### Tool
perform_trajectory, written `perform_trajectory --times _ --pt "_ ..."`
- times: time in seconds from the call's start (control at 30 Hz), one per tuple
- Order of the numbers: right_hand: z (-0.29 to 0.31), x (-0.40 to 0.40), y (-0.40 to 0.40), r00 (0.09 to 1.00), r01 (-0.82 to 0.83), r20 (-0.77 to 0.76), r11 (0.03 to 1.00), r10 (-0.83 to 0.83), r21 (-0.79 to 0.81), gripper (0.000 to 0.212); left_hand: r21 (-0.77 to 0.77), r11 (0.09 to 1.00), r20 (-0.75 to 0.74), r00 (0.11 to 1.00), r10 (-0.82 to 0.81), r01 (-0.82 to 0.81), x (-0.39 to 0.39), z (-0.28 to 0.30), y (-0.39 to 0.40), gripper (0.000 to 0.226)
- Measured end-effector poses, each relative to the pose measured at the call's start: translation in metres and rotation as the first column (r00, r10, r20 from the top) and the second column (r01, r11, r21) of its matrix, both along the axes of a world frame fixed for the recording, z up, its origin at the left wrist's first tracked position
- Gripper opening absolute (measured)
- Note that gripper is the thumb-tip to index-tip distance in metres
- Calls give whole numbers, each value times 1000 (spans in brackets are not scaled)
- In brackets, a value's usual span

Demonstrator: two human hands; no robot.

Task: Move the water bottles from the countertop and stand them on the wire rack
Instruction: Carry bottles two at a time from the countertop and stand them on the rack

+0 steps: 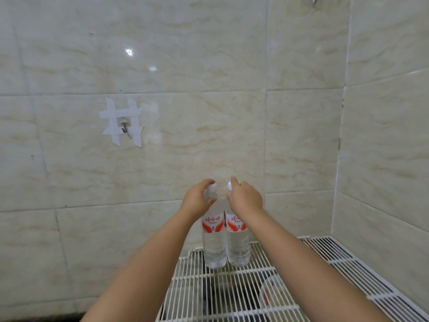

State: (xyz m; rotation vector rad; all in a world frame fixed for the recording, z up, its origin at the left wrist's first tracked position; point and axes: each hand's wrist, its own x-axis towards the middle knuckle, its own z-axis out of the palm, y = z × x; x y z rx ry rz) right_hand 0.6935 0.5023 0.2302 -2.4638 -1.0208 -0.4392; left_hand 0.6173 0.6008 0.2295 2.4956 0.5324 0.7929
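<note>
Two clear water bottles with red and white labels stand upright, side by side and touching, at the back of the white wire rack (232,296). My left hand (199,198) wraps the neck of the left bottle (214,242) just under its white cap. My right hand (245,198) holds the neck of the right bottle (238,245), with its cap showing beside my fingers. Both bottle bases rest on the rack wires.
Tiled walls rise close behind and to the right of the rack. A metal hook (125,129) taped to the wall sits at the left. Dark shapes and a round pale object (271,293) show below the rack wires.
</note>
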Motion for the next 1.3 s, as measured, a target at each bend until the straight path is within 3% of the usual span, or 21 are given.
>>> perform_trajectory --times 0.17,0.3,0.37,0.53,0.63,0.87,1.0,1.3 --pt "-6 -19 -11 992 0 123 1000 2 -13 52 326 932 -100 974 201 -159 -37 5 -3 48" --pt "-13 -61 -6 934 -201 321 975 160 98 42 475 818 -158 883 442 -324 -105 -10 3 42" --pt "-17 -100 1 906 -350 266 936 328 42 49 491 766 -216 794 568 -415 -149 -24 7 42" --pt "-45 -216 36 727 -663 191 747 659 -55 56 459 599 -333 498 801 -656 -276 -71 -1 41" --pt "-70 -290 54 664 -734 82 669 743 -117 48 442 504 -376 357 855 -742 -360 -98 -15 45" --pt "-147 -441 76 529 -843 -91 511 844 -169 45 389 359 -489 141 861 -848 -531 -155 -38 50" --pt "-193 -516 95 521 -849 -177 484 835 -213 44 339 381 -567 136 812 -860 -608 -191 -25 49" --pt "-248 -608 156 650 -758 -281 577 706 -304 43 239 477 -674 209 708 -846 -726 -245 37 46"
